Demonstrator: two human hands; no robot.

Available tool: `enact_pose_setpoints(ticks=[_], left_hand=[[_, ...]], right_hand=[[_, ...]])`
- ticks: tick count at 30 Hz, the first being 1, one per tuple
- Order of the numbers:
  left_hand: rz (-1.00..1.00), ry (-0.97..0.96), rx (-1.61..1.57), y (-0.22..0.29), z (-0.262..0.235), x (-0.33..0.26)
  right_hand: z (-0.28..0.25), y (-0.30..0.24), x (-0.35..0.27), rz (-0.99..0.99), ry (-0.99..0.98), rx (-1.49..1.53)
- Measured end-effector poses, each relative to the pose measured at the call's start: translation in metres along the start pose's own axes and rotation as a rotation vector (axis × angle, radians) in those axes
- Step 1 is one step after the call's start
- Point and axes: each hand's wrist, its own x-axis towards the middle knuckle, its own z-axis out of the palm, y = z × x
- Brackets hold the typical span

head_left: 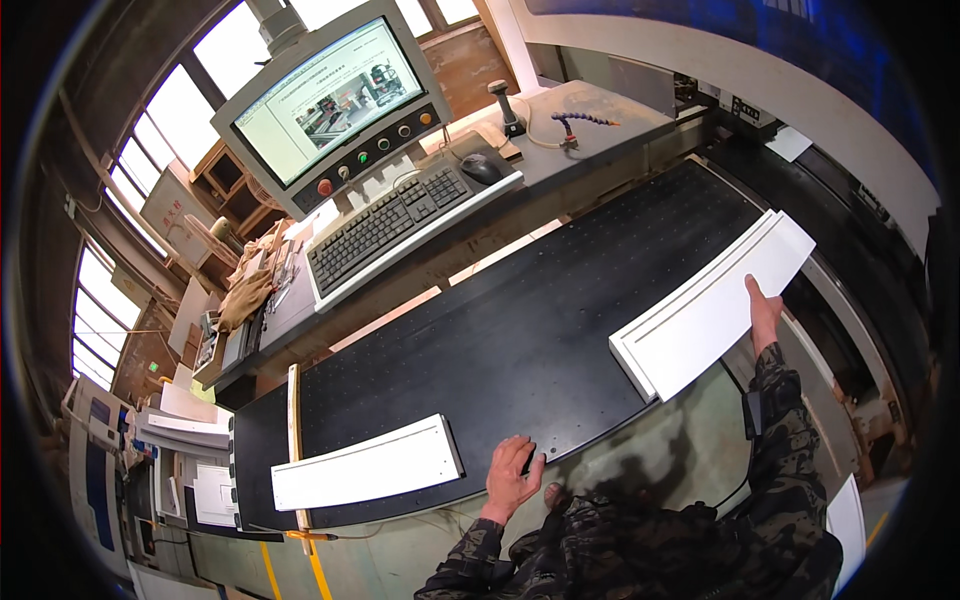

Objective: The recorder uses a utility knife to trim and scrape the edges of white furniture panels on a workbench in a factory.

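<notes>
My right hand [765, 312] grips the near edge of a white panel [705, 320] at the right of the black table, thumb on top and the other fingers hidden beneath. A second white board shows under that panel, along its far and left edges. The panel has a groove along its far side. My left hand [513, 480] rests on the near edge of the black table [480, 350], holding nothing, its thumb apart from the bent fingers. To its left, another white grooved panel [365, 465] lies flat on the table.
Beyond the table stands a console with a monitor [335, 100], keyboard [385, 220], mouse [481, 168] and handheld scanner [506, 110]. A wooden strip [294, 420] crosses the table's left end, with an orange-handled clamp [310, 536] at its near end. Machine housing [800, 70] rises at the right.
</notes>
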Motion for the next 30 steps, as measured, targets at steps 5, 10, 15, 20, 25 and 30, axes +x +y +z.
enact_pose_setpoints(ticks=[5,10,15,20,25,30], left_hand=[[-0.001,-0.002,-0.002,0.0010,-0.0002,0.0003],[0.006,0.001,-0.001,0.0008,0.0000,-0.0002],[0.005,0.004,-0.009,-0.0012,0.0010,-0.0010],[0.012,0.011,-0.008,-0.0010,0.0008,-0.0009],[0.012,0.017,-0.005,-0.0001,0.0007,-0.0004],[0.010,0.018,-0.001,0.0007,-0.0012,-0.0001]], right_hand=[[-0.0011,-0.0016,-0.0016,0.007,0.010,-0.015],[-0.0014,-0.0041,-0.0023,0.006,-0.011,0.006],[0.0008,-0.0063,-0.0048,0.001,-0.002,0.016],[0.0012,-0.0073,-0.0055,-0.019,0.002,0.018],[-0.0004,-0.0053,-0.0031,-0.013,0.012,-0.001],[0.0028,-0.0027,-0.0034,-0.008,0.002,0.007]])
